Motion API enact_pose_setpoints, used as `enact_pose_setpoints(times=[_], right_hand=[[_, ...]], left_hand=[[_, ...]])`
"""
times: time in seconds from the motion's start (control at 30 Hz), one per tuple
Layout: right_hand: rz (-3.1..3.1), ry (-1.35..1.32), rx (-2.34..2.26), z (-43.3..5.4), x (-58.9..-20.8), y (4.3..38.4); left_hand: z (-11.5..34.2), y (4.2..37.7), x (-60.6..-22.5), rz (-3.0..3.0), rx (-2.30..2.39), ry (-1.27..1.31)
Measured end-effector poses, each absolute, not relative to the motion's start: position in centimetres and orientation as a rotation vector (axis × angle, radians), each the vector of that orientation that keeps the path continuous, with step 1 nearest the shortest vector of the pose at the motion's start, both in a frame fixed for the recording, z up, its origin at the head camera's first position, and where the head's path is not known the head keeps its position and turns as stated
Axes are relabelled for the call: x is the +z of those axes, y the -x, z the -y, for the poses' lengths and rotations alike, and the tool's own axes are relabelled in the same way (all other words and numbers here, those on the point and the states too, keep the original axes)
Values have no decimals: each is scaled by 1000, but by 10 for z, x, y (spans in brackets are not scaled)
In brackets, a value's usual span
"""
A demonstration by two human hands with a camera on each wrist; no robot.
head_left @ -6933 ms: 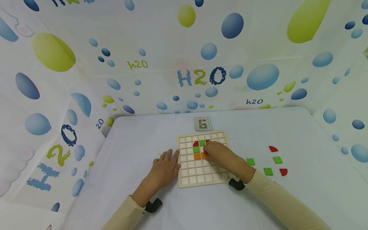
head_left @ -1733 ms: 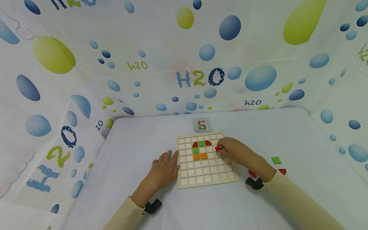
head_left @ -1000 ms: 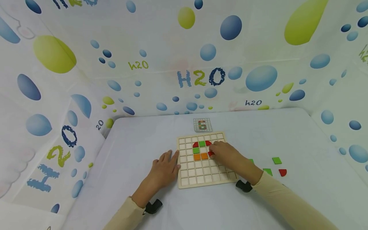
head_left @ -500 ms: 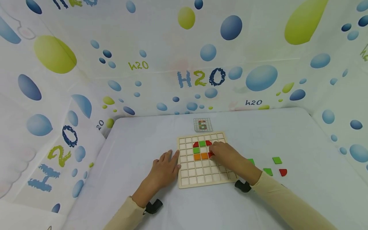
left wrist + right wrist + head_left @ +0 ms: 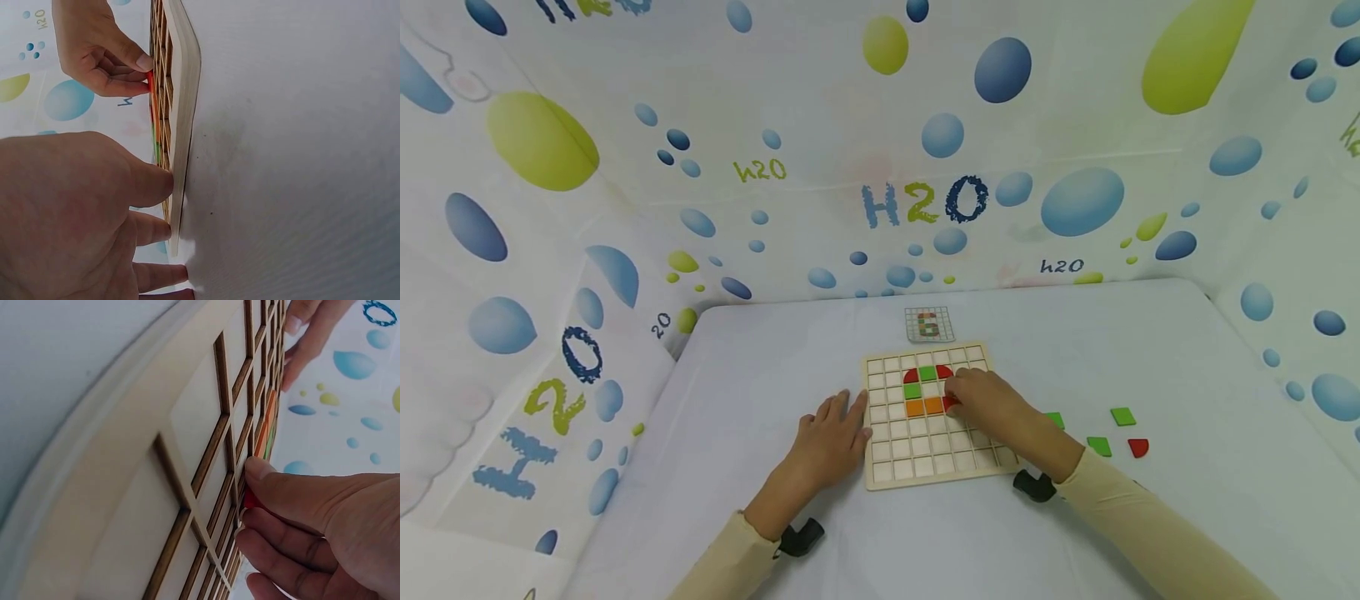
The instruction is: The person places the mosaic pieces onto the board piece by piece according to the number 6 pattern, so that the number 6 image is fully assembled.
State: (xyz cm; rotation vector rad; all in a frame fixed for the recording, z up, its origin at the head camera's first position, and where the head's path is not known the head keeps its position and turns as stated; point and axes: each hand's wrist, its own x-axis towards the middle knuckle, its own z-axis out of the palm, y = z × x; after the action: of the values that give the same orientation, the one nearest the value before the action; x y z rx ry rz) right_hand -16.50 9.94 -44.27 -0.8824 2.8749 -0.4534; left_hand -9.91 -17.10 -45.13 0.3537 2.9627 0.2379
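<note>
Left hand (image 5: 831, 440) had relaxed, spread fingers, with thumb and fingertips touching the left edge of the square pale wooden grid board (image 5: 901, 450); likely bracing it against sliding. Right hand (image 5: 988, 406) pinched a thin red piece (image 5: 951, 403), outline mostly covered, between thumb and fingers, a grip that suited lining it up with one cell. Piece was slightly right of the board's centre, beside two flat orange squares (image 5: 933, 406); couldn't tell if seated. Small gridded pattern card (image 5: 929, 325) lay just beyond the board, presumably for easy checking. Three loose green flat pieces (image 5: 1099, 447) lay right of the board, handy for the right hand.
</note>
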Motion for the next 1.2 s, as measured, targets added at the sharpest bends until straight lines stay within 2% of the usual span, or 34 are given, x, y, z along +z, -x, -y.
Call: enact_pose_setpoints(times=[0.5,0.67,1.2], right_hand=[[-2842,907,-476,-104,-444,167],[-2822,836,-515,-112,-438,168],[-2841,600,-655,-197,-415,171]], left_hand=[[172,102,-457,-2963,232,-351],[172,102,-453,-2952,243,-358],[172,101,-453,-2963,215,-371]])
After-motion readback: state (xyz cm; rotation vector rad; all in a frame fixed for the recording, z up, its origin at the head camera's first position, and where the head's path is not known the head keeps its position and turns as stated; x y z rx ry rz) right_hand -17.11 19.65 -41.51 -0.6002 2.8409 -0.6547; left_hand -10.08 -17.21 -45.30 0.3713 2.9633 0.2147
